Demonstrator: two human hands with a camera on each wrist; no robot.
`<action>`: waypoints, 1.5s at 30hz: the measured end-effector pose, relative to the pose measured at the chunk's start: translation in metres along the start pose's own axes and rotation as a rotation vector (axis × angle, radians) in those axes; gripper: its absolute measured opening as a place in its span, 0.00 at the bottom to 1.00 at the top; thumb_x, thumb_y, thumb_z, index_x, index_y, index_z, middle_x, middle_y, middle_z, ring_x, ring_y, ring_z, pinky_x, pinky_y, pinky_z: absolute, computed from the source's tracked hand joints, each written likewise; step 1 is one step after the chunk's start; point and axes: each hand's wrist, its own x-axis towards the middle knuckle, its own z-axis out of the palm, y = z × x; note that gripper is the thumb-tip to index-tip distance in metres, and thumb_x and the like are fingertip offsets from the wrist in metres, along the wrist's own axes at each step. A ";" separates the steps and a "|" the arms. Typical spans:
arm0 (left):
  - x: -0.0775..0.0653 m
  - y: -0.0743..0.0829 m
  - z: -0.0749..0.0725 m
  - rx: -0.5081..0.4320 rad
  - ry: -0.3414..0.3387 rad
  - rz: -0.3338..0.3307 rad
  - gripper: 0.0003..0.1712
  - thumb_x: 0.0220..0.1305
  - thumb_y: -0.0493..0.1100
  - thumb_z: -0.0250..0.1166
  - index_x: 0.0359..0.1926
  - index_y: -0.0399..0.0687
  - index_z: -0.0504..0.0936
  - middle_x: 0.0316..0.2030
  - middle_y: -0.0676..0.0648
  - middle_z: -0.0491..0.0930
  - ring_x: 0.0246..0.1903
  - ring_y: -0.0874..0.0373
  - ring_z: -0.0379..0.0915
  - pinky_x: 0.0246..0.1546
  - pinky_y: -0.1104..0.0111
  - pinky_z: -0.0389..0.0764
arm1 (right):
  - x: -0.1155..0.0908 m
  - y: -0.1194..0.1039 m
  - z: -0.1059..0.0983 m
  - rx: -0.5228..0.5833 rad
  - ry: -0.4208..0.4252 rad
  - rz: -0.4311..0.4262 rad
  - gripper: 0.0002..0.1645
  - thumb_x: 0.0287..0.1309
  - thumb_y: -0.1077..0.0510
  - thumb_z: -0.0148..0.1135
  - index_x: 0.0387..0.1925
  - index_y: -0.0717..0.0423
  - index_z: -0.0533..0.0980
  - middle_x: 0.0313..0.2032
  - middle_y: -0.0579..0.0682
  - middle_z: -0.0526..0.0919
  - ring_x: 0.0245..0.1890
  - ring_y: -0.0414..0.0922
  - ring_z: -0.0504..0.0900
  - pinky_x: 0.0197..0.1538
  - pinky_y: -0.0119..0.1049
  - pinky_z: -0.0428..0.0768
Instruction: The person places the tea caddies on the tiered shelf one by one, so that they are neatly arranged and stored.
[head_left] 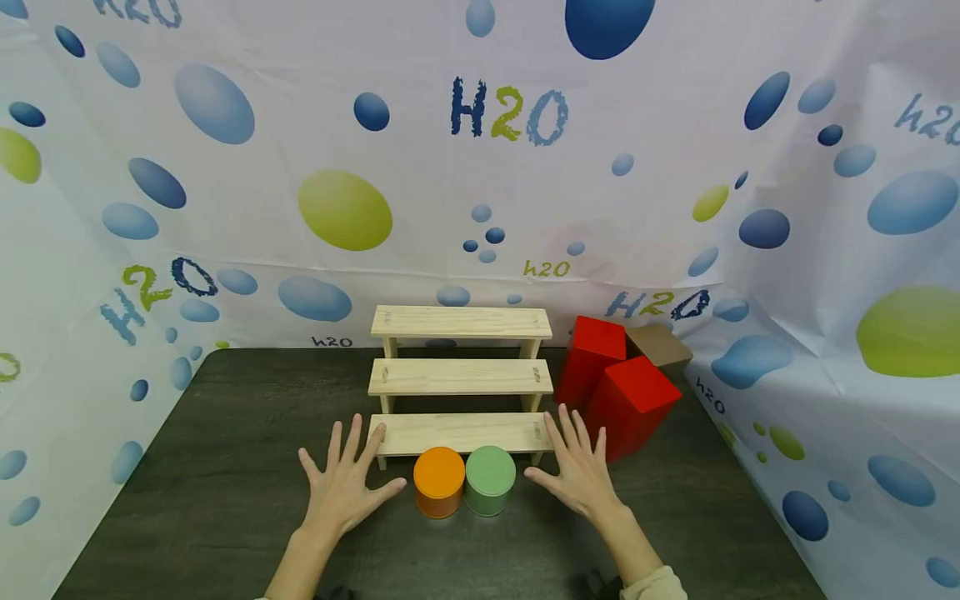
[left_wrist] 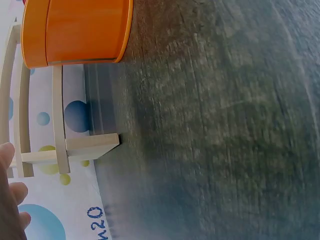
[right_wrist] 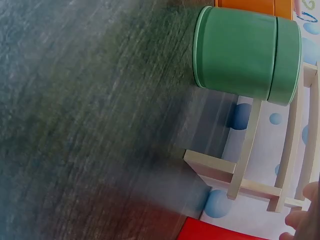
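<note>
An orange round tin (head_left: 438, 482) and a green round tin (head_left: 491, 481) stand side by side in front of a three-step wooden rack (head_left: 461, 433). To the left of the orange tin, my left hand (head_left: 343, 492) has its fingers spread and holds nothing; the thumb points at the tin. On the other side, my right hand (head_left: 577, 475) is spread the same way, its thumb pointing toward the green tin. The left wrist view shows the orange tin (left_wrist: 85, 32) with its lid on. In the right wrist view the green tin (right_wrist: 245, 55) is lidded too.
Two red boxes (head_left: 633, 404) and a brown box (head_left: 660, 346) stand to the right of the rack, close by my right hand. The dark table (head_left: 225, 467) meets a white patterned curtain (head_left: 255, 183) at the back and sides.
</note>
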 end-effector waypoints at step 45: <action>0.013 -0.033 0.027 -0.336 0.013 -0.074 0.38 0.61 0.59 0.57 0.68 0.50 0.59 0.53 0.31 0.61 0.58 0.32 0.46 0.50 0.30 0.29 | -0.023 -0.012 0.032 0.530 -0.036 -0.071 0.46 0.48 0.51 0.67 0.65 0.61 0.58 0.53 0.59 0.69 0.53 0.53 0.66 0.50 0.55 0.69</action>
